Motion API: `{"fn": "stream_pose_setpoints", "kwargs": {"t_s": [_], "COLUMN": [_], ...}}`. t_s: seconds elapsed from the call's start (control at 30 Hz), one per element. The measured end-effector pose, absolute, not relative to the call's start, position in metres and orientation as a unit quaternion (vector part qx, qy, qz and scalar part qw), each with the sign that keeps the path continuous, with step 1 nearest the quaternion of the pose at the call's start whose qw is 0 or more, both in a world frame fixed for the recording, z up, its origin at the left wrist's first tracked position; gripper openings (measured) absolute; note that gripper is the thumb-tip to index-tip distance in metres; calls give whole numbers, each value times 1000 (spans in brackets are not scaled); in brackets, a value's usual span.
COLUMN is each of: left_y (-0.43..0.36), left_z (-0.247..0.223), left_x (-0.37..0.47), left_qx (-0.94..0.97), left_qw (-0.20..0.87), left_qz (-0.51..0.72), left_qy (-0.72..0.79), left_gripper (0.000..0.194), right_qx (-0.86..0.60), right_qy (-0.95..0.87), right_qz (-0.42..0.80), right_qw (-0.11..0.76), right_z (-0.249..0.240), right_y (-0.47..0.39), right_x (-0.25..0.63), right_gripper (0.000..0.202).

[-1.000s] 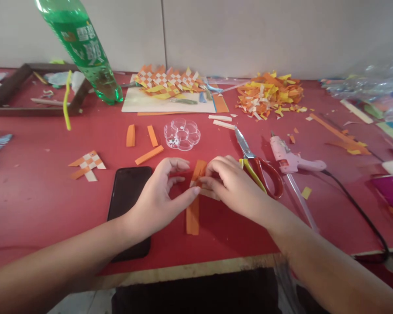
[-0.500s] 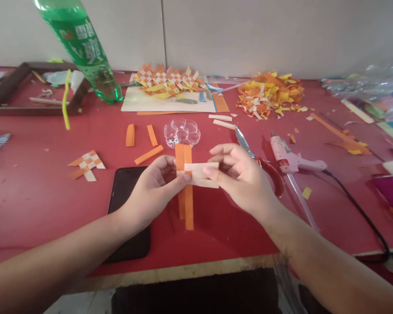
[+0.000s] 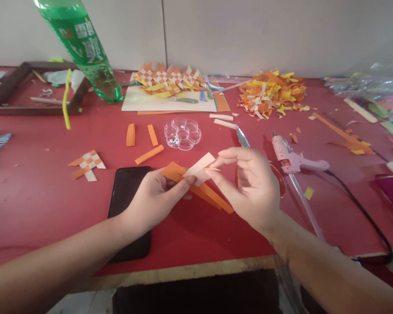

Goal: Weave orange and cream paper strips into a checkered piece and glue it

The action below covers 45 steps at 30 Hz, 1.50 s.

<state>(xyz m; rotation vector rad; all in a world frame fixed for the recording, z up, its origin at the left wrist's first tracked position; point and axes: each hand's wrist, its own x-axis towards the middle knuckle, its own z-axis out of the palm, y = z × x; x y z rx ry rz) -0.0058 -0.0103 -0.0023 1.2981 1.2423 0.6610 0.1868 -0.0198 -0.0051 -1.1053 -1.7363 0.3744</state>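
Note:
My left hand (image 3: 160, 192) pinches a crossing of paper strips between thumb and fingers, above the red table. Orange paper strips (image 3: 212, 196) slant down to the right from that crossing, with a short orange end sticking out at the upper left. White paper strips (image 3: 200, 166) point up to the right. At their free ends, my right hand (image 3: 250, 187) closes thumb and fingertips on a white strip. Left of the hands lies a finished woven orange-and-white paper fish (image 3: 89, 163). Loose folded orange strips (image 3: 149, 154) rest just beyond my left hand.
A black phone (image 3: 127, 235) lies under my left wrist. Red-handled scissors (image 3: 243, 138) are partly hidden behind my right hand, beside a pink glue gun (image 3: 290, 157). Farther back are a clear flower-shaped tray (image 3: 182, 134), a green bottle (image 3: 85, 48), woven fish (image 3: 167, 80) and paper scraps (image 3: 271, 93).
The woven strips have turned: the orange ones went from upright to slanting down right, the white ones from level to pointing up right. My right hand has shifted slightly right.

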Motion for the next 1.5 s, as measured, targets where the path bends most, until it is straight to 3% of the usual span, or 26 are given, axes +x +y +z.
{"fn": "stream_pose_setpoints", "kwargs": {"t_s": [0.13,0.27,0.9,1.07,1.23,1.5], "left_y": [-10,-8,-7,-8,-7,-6], "left_z": [-5,-9,-11,-9,-8,-10], "left_x": [-3,-1,-1,-4,-4,-3], "left_qx": [494,440,373,357,360,342], "left_qw": [650,695,747,756,750,747], "left_qz": [324,354,375,371,384,395], "left_qy": [478,445,402,403,400,412], "left_gripper": [26,22,20,36,18,19], "right_qx": [-441,-441,-385,-404,-409,-414], "right_qy": [-779,-795,-849,-857,-850,-848], "right_qz": [-7,-80,-77,-70,-92,-72], "right_qw": [445,409,354,313,318,322], "right_z": [1,3,3,5,4,6], "right_y": [-18,-19,-26,-29,-32,-31], "right_x": [188,190,181,180,175,177], "right_gripper": [31,24,15,23,21,8]}}
